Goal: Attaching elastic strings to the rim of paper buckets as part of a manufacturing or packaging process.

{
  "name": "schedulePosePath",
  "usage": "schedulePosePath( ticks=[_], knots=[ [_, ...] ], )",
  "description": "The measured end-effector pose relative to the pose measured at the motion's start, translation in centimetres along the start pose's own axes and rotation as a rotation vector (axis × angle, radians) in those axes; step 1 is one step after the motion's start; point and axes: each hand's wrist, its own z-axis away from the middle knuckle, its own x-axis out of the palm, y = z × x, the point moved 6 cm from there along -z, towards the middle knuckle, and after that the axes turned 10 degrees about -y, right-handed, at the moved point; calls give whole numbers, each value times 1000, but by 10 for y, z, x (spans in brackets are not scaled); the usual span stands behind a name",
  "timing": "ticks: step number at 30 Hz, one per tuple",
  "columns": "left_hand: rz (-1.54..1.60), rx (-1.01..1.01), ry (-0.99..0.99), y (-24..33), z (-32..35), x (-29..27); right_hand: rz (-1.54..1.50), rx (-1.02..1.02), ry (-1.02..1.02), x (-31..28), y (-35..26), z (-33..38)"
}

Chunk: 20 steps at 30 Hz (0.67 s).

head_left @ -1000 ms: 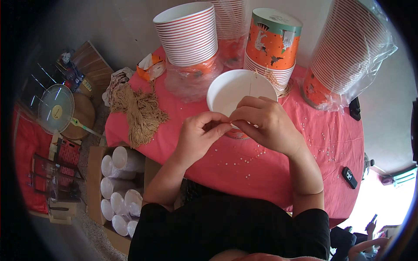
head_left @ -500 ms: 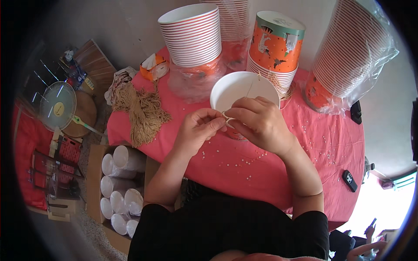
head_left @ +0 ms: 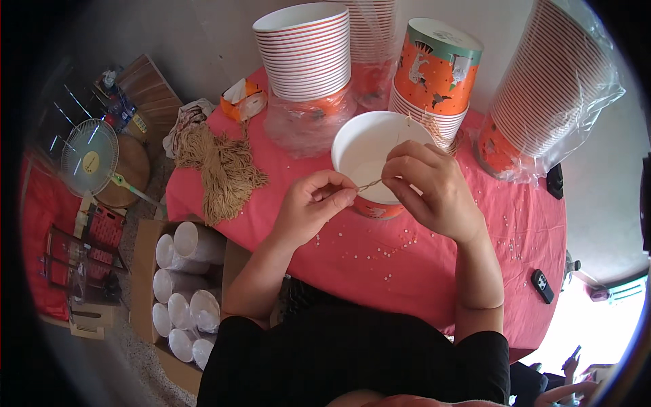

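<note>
Surface: pink-clothed table [head_left: 407, 264].
Left hand [head_left: 308, 207]: pinched closed on twine strand [head_left: 369, 184].
Right hand [head_left: 430, 186]: pinching the strand's other end, taut over paper tub [head_left: 363, 146].

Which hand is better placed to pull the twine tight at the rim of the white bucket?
Probably the left hand: it pinches the free end of the twine clear of the bucket, while the right hand sits against the rim, steadying it.

Black short-sleeved top, sleeves ending just above elbows, plain, no print visible. Forearms bare down to both hands: left hand [head_left: 313, 205], right hand [head_left: 428, 188]. No watch, rings, gloves or wristbands seen on either.
</note>
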Motion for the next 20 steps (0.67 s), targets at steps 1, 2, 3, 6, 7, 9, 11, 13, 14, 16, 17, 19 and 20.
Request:
schedulePosePath(
  ticks=[1, 2, 3, 6, 7, 9, 11, 13, 14, 16, 17, 19, 20],
  knots=[
    [47, -10, -9, -2, 0, 0, -25, -17, -40, 2, -1, -1],
    [94, -20, -19, -3, 1, 1, -24, -16, -40, 3, -1, 0],
    [95, -21, -20, -4, 1, 2, -50, -15, -65, 6, -1, 0],
    [148, -31, -1, -8, 1, 7, -67, -11, -87, 17, 1, -1],
    [166, -27, 11, -10, 1, 8, -58, -10, -85, 20, 1, -1],
    [183, -25, 27, -13, 2, 8, -50, -4, -89, 23, 2, -2],
    [200, -39, 25, -15, 2, 8, -41, 3, -92, 26, 4, -2],
    [200, -39, 28, -15, 3, 10, -40, 15, -84, 28, 6, -2],
    [200, -39, 30, -15, 4, 10, -41, 15, -84, 29, 6, -2],
    [247, -51, 9, -16, 4, 10, -39, 14, -74, 29, 6, -2],
    [293, -63, -10, -16, 5, 11, -40, 12, -75, 30, 5, -2],
    [244, -25, -1, -12, 5, 13, -20, -3, -51, 30, 3, -3],
    [194, 13, 7, -9, 4, 15, -18, 1, -69, 31, 3, -2]
  ],
)
